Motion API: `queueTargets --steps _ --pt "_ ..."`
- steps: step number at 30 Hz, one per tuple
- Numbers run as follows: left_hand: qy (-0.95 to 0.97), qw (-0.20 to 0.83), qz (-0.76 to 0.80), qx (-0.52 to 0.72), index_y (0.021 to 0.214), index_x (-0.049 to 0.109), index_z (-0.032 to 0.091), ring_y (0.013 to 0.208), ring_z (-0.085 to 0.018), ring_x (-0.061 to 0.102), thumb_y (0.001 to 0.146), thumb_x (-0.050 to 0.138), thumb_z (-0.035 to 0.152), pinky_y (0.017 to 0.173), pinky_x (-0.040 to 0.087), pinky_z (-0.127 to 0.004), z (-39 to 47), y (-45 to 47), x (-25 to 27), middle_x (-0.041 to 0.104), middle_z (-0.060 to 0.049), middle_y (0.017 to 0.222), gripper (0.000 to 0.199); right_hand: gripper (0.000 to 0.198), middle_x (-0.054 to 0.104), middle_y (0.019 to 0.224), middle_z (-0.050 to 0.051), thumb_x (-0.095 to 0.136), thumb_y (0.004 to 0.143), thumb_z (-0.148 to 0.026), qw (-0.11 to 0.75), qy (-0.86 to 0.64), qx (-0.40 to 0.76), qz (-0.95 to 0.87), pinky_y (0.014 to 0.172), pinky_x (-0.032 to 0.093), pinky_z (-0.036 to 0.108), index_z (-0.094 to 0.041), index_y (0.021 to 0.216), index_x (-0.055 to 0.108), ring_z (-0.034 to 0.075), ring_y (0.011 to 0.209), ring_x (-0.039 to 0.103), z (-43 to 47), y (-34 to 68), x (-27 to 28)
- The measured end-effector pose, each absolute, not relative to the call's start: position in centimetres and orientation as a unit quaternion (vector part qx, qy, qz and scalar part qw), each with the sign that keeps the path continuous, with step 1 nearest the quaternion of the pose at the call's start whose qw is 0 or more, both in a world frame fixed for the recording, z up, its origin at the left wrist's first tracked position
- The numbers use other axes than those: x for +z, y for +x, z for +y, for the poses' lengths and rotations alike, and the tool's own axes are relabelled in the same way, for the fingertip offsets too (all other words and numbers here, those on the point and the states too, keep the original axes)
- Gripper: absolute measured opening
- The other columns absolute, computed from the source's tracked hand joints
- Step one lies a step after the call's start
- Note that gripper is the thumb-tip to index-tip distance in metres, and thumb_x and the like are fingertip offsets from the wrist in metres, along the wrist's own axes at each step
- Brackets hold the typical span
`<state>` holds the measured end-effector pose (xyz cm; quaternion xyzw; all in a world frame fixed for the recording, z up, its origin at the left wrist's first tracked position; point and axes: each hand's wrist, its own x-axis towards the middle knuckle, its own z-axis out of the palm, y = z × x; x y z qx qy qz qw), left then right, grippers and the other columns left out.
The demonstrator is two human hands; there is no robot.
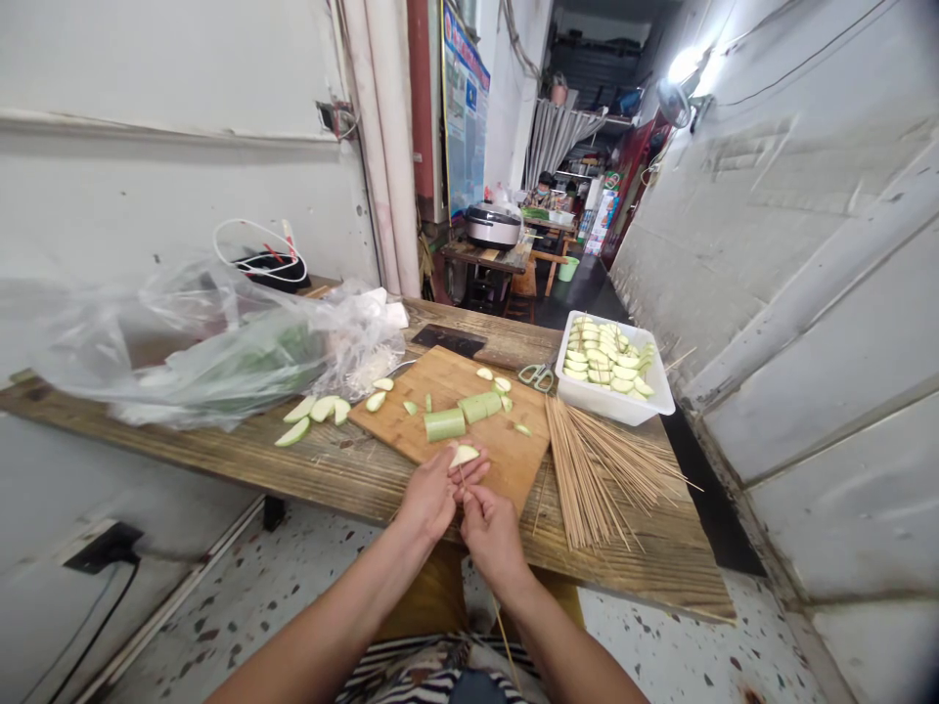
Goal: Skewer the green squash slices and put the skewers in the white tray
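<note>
My left hand [434, 491] holds a pale half-round slice of green-skinned squash [464, 456] over the near edge of the wooden cutting board [411, 376]. Closed around a thin bamboo skewer [502, 626], my right hand [493, 528] has the skewer's upper end at the slice, while its lower end points down toward my lap. Whether the tip has gone into the slice I cannot tell. Just beyond my hands, cut squash chunks [445, 424] and small end pieces lie on the board.
Bamboo skewers [587, 479] are fanned out right of the board. Behind them stands a white tub [616, 399] of skewered slices, with green-handled scissors [537, 376] beside it. Plastic bags [220, 342] and loose slices [323, 409] are on the left. A person [544, 194] sits far back.
</note>
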<state>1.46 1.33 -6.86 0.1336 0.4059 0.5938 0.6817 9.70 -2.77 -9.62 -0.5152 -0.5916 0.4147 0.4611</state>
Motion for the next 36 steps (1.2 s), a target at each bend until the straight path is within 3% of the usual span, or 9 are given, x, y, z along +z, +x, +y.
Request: queueTargets --steps 9,18,23,27,36 --pt "0.110 0.693 0.406 0.585 0.080 0.062 0.008 0.082 -0.022 0.069 0.084 0.050 0.015 0.080 0.054 -0.036 1.0 2.3 -7.4 0.070 -0.014 0.081 0.015 0.026 0.046 0.052 -0.002 0.040 0.082 -0.029 0.460 -0.513 0.427 -0.585 0.043 0.030 0.019 -0.017 0.067 0.057 0.012 0.049 0.041 -2.2 9.9 -9.1" --pt "0.102 0.707 0.385 0.585 0.089 0.061 0.009 0.081 -0.021 0.069 0.084 0.054 0.022 0.080 0.054 -0.035 1.4 1.8 -6.8 0.070 -0.013 0.084 0.016 0.031 0.038 0.042 -0.008 0.039 0.088 -0.037 0.444 -0.502 0.469 -0.576 0.037 0.026 0.018 -0.015 0.076 0.057 0.008 0.035 0.032 -2.4 10.3 -9.0" --pt "0.119 0.695 0.393 0.590 0.090 0.060 0.008 0.085 -0.021 0.068 0.086 0.051 0.018 0.083 0.054 -0.038 1.6 1.0 -6.7 0.069 -0.016 0.090 0.014 0.028 0.042 0.042 -0.006 0.046 0.085 -0.028 0.441 -0.504 0.455 -0.586 0.039 0.027 0.018 -0.016 0.064 0.059 0.009 0.038 0.036 -3.7 10.7 -8.7" --pt "0.135 0.687 0.417 0.579 0.089 0.060 0.010 0.085 -0.020 0.068 0.087 0.046 0.015 0.081 0.055 -0.036 1.4 1.1 -6.1 0.069 -0.014 0.091 0.014 0.029 0.049 0.046 -0.003 0.040 0.085 -0.020 0.442 -0.519 0.399 -0.613 0.044 0.031 0.019 -0.016 0.070 0.065 0.011 0.044 0.041 -4.2 10.5 -8.4" --pt "0.166 0.672 0.443 0.570 0.085 0.059 0.010 0.086 -0.020 0.068 0.088 0.044 0.014 0.081 0.056 -0.038 1.3 1.4 -5.6 0.069 -0.011 0.089 0.016 0.028 0.059 0.057 0.001 0.040 0.080 -0.011 0.455 -0.526 0.370 -0.616 0.052 0.036 0.020 -0.017 0.061 0.059 0.013 0.054 0.053 -4.1 10.1 -9.2"
